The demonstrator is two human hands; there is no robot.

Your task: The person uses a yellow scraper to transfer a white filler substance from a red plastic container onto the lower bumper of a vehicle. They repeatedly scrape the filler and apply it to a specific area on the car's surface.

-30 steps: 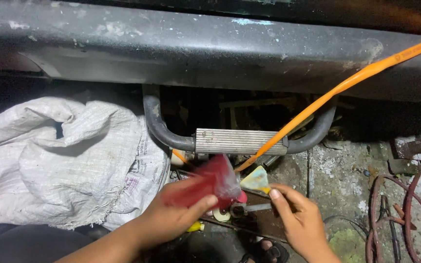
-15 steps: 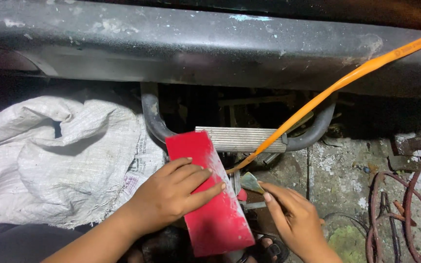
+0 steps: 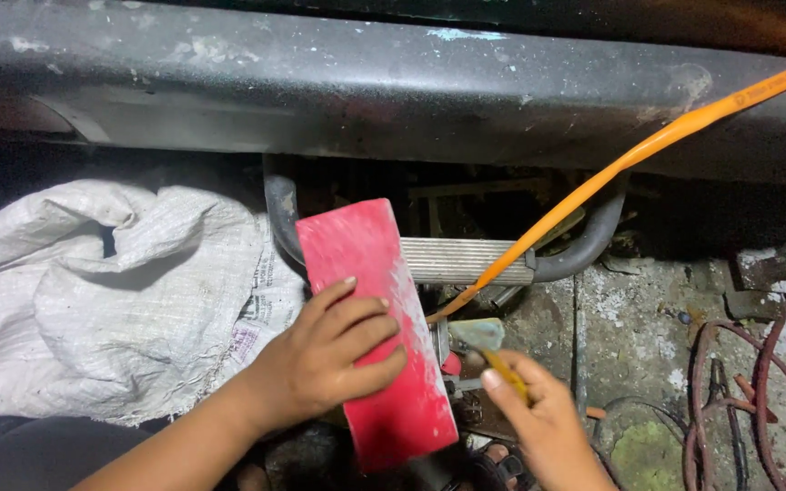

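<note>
Fingers (image 3: 357, 314) press red board (image 3: 366, 273); sack (image 3: 93, 291) beside.

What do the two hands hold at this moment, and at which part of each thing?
The left hand presses the flat red rectangular board at its middle. The right hand grips a small putty knife by its yellow handle.

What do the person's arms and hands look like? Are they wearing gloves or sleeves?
No gloves and no sleeves show. Both the left hand and the right hand are bare, and the left forearm is bare as far as the picture goes. No rings, watch or bracelets show. The fingernails are short.
</note>
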